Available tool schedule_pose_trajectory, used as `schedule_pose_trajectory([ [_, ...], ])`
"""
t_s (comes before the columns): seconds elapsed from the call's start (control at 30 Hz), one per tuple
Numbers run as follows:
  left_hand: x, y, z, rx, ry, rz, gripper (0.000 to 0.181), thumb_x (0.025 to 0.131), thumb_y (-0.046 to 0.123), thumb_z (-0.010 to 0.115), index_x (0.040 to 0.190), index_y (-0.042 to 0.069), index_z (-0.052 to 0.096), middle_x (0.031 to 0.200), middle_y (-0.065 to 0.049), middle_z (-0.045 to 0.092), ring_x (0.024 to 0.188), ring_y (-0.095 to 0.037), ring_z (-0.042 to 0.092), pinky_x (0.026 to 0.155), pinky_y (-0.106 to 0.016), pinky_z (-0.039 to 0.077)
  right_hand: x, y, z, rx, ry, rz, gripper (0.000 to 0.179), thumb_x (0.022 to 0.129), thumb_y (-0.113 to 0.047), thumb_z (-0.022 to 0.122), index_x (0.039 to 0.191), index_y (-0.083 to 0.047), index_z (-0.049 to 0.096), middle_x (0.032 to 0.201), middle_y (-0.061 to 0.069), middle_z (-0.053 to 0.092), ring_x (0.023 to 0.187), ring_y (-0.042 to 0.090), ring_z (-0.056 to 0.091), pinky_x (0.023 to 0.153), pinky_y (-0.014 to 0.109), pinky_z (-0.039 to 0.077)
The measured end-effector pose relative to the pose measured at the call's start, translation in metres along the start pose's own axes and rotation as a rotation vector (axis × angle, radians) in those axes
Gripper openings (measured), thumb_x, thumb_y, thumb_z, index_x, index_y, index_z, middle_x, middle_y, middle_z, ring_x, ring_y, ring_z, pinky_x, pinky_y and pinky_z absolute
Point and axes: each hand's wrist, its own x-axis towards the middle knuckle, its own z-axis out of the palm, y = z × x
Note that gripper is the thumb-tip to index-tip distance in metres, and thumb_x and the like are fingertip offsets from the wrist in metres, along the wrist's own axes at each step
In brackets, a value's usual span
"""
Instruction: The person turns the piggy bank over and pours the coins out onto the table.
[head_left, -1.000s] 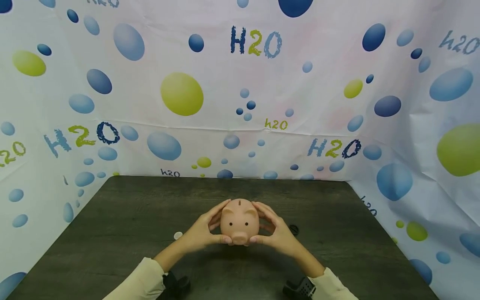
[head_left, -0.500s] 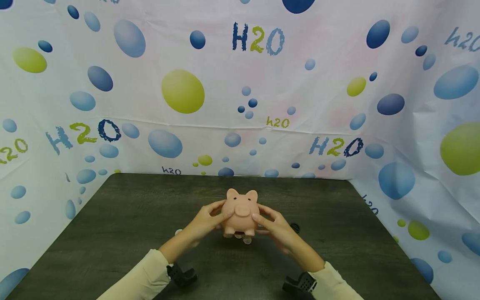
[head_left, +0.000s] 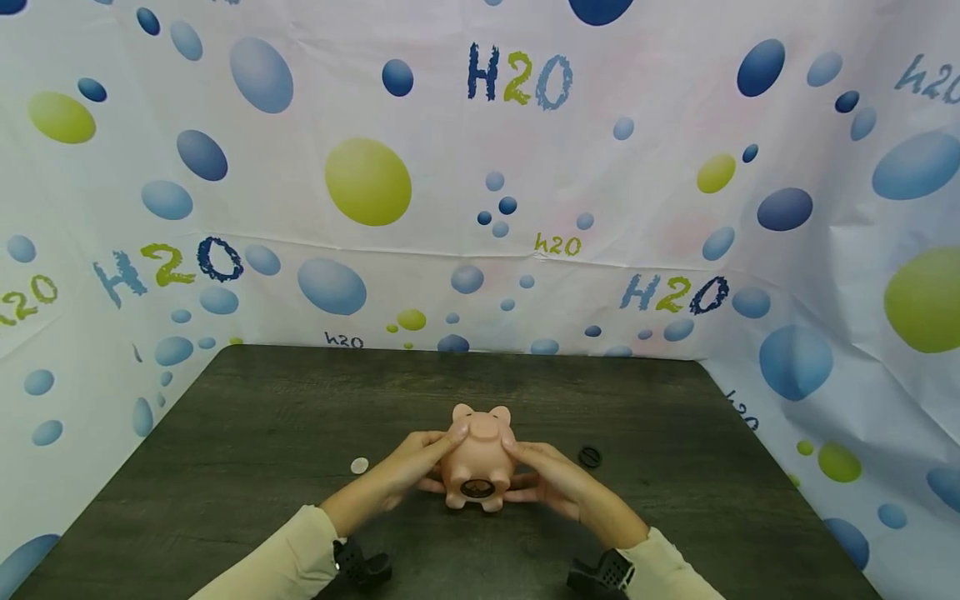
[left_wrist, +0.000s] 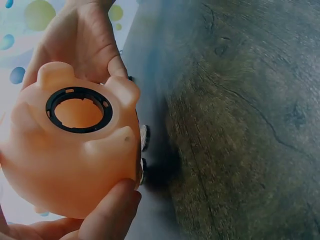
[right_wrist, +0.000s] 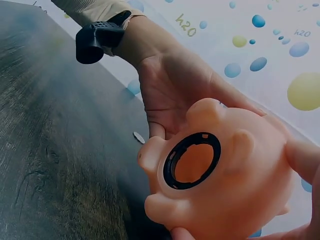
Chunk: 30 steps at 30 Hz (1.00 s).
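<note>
So we've got the piggy bank [head_left: 483, 457] low-center in the head view, left hand [head_left: 411, 468] and right hand [head_left: 553, 479] gripping its sides, probably to steady it tipped back, belly hole [head_left: 477, 488] facing us. Coin [head_left: 359, 466] sits left of center, black stopper [head_left: 590, 457] right, likely fits that hole.

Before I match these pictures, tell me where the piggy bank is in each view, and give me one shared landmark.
Head: piggy bank below centre, about midway across.
Left wrist: in the left half, reaching close to the left edge.
Right wrist: mostly lower right, running down to the bottom edge.
Shared landmark: the dark ring on its underside, visible in all three.
</note>
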Motion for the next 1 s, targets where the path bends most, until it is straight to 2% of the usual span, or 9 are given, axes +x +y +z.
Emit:
schedule_pose_trajectory([
  [0.23, -0.001, 0.01, -0.003, -0.015, -0.014, 0.009, 0.07, 0.098, 0.05, 0.048, 0.138, -0.007, 0.044, 0.115, -0.016, 0.064, 0.094, -0.024, 0.068, 0.078, -0.039, 0.059, -0.001, -0.012, 0.003, -0.015, -0.014, -0.003, 0.064, 0.102, -0.039, 0.045, 0.143, 0.009, 0.033, 0.13, 0.017, 0.05, 0.113, 0.031, 0.059, 0.099, 0.045, 0.048],
  [0.33, -0.003, 0.02, -0.007, -0.008, -0.013, 0.066, 0.067, 0.098, 0.046, 0.05, 0.142, -0.004, 0.04, 0.127, -0.02, 0.057, 0.102, -0.027, 0.065, 0.083, -0.042, 0.057, -0.001, -0.02, 0.004, -0.067, -0.019, -0.084, 0.065, 0.101, -0.038, 0.047, 0.145, 0.007, 0.03, 0.134, 0.019, 0.048, 0.114, 0.027, 0.058, 0.1, 0.045, 0.048],
  [0.43, -0.007, 0.033, -0.011, 0.066, 0.006, 0.255, 0.066, 0.096, 0.038, 0.06, 0.146, 0.001, 0.036, 0.139, -0.021, 0.048, 0.115, -0.032, 0.058, 0.089, -0.041, 0.055, -0.003, -0.028, 0.005, -0.139, -0.031, -0.287, 0.065, 0.1, -0.028, 0.053, 0.149, 0.003, 0.024, 0.144, 0.022, 0.038, 0.121, 0.021, 0.053, 0.101, 0.042, 0.047],
  [0.57, -0.013, 0.041, -0.017, 0.176, -0.031, 0.624, 0.078, 0.087, 0.017, 0.073, 0.15, 0.004, 0.029, 0.148, -0.02, 0.035, 0.131, -0.033, 0.044, 0.101, -0.036, 0.048, -0.006, -0.03, 0.003, -0.28, -0.064, -0.635, 0.079, 0.093, -0.01, 0.065, 0.153, -0.001, 0.015, 0.154, 0.026, 0.02, 0.133, 0.016, 0.043, 0.104, 0.038, 0.045],
  [0.6, -0.014, 0.04, -0.018, 0.18, -0.059, 0.688, 0.083, 0.084, 0.013, 0.076, 0.151, 0.004, 0.028, 0.15, -0.019, 0.033, 0.133, -0.03, 0.042, 0.104, -0.035, 0.045, -0.006, -0.028, 0.002, -0.313, -0.07, -0.692, 0.083, 0.09, -0.006, 0.067, 0.154, -0.002, 0.013, 0.155, 0.025, 0.017, 0.135, 0.014, 0.04, 0.105, 0.037, 0.043],
  [0.67, -0.013, 0.031, -0.018, 0.175, -0.115, 0.75, 0.089, 0.081, 0.007, 0.077, 0.152, 0.004, 0.024, 0.152, -0.02, 0.029, 0.137, -0.021, 0.039, 0.107, -0.033, 0.04, -0.005, -0.021, -0.001, -0.362, -0.094, -0.752, 0.088, 0.088, 0.0, 0.068, 0.154, -0.002, 0.01, 0.156, 0.026, 0.011, 0.137, 0.013, 0.037, 0.107, 0.037, 0.042],
  [0.73, -0.01, 0.019, -0.018, 0.167, -0.14, 0.738, 0.092, 0.079, 0.005, 0.078, 0.152, 0.002, 0.022, 0.153, -0.02, 0.028, 0.138, -0.017, 0.037, 0.108, -0.031, 0.039, -0.003, -0.01, -0.005, -0.392, -0.104, -0.745, 0.089, 0.087, 0.004, 0.068, 0.154, -0.004, 0.01, 0.158, 0.024, 0.008, 0.139, 0.011, 0.034, 0.108, 0.036, 0.04],
  [0.83, -0.007, 0.004, -0.016, 0.145, -0.15, 0.667, 0.093, 0.078, 0.005, 0.079, 0.151, 0.001, 0.022, 0.153, -0.021, 0.027, 0.136, -0.007, 0.038, 0.108, -0.03, 0.039, 0.0, 0.004, -0.009, -0.409, -0.108, -0.695, 0.089, 0.087, 0.004, 0.067, 0.155, -0.008, 0.012, 0.158, 0.022, 0.007, 0.138, 0.007, 0.035, 0.107, 0.034, 0.041],
  [1.0, -0.006, 0.002, -0.015, 0.123, -0.146, 0.629, 0.092, 0.078, 0.007, 0.079, 0.151, 0.002, 0.023, 0.153, -0.021, 0.028, 0.138, -0.016, 0.037, 0.108, -0.031, 0.039, 0.001, 0.008, -0.011, -0.402, -0.091, -0.677, 0.088, 0.087, 0.003, 0.068, 0.155, -0.012, 0.014, 0.158, 0.023, 0.009, 0.137, 0.007, 0.036, 0.107, 0.034, 0.041],
])
